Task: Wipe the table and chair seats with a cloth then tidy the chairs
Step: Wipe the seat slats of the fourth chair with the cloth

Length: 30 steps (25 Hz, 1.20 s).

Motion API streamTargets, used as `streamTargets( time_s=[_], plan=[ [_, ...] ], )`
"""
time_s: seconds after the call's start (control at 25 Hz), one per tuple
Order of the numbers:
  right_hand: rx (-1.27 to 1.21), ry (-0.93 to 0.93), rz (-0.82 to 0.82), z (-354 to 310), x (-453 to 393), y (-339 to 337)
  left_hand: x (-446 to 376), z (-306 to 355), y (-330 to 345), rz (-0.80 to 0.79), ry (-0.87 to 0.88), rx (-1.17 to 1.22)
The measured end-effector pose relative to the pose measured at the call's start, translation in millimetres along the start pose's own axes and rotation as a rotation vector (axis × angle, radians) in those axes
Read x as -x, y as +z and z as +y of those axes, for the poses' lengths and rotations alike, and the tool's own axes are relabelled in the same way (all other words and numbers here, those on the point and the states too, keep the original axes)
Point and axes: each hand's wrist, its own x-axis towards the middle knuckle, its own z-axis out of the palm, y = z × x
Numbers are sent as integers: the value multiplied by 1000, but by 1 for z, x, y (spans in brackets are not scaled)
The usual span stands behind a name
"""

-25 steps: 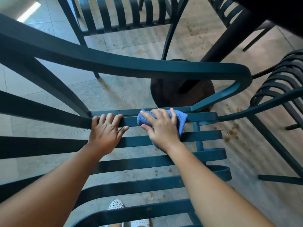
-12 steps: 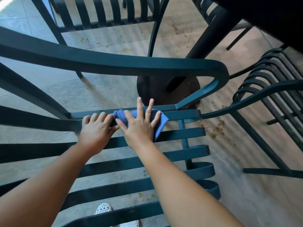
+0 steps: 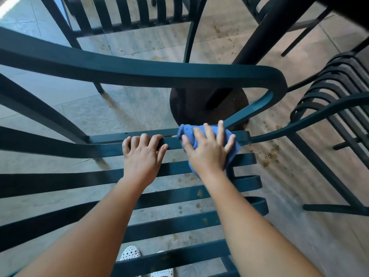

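Note:
A dark green slatted chair fills the view below me, its armrest curving across the upper half. My right hand lies flat with spread fingers on a blue cloth, pressing it onto the front slats near the seat's right corner. My left hand sits just to the left, its fingers curled over the front slat of the seat. Most of the cloth is hidden under my right palm.
The table's dark post and round base stand just beyond the seat. More slatted chairs stand at the top and right. Yellowish crumbs dot the tiled floor. My white shoes show below the seat.
My right hand slid the cloth left along the front slats, then back toward the seat's right corner. My left hand stayed on the front slat.

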Motion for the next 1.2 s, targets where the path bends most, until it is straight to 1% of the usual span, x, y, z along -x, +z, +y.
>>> streamTargets(
  time_s=[0.16,0.24,0.32,0.4,0.44,0.6,0.68,0.76,0.84,0.88,0.96,1.0,1.04,1.2],
  plan=[
    [21,154,-50,39,-11,-9,1,2,-2,-3,12,-20],
    [19,213,-29,51,-13,-11,1,2,-3,-15,9,-12],
    [3,311,9,60,-15,-13,0,0,-5,-36,19,-4],
    [-32,415,35,69,-15,-16,4,-6,-6,-69,75,2],
    [-46,434,43,74,-14,-18,8,-10,-7,-83,116,-4],
    [-56,346,105,83,-1,-28,34,-38,-10,-91,273,-72],
    [-59,293,109,80,14,-38,50,-51,-10,-82,286,-79],
    [-170,216,36,70,28,-57,63,-63,-11,-55,229,-78],
    [-324,197,-129,55,34,-77,72,-73,-11,-77,162,-127],
    [-282,202,-238,49,37,-82,74,-77,-12,-92,153,-155],
    [24,123,-483,37,44,-76,76,-81,-14,-108,188,-195],
    [124,63,-554,32,50,-67,76,-82,-14,-105,215,-214],
    [163,19,-573,30,57,-55,76,-82,-15,-107,232,-232],
    [138,-154,-441,20,67,-31,69,-81,-22,-124,243,-273]
  ],
)
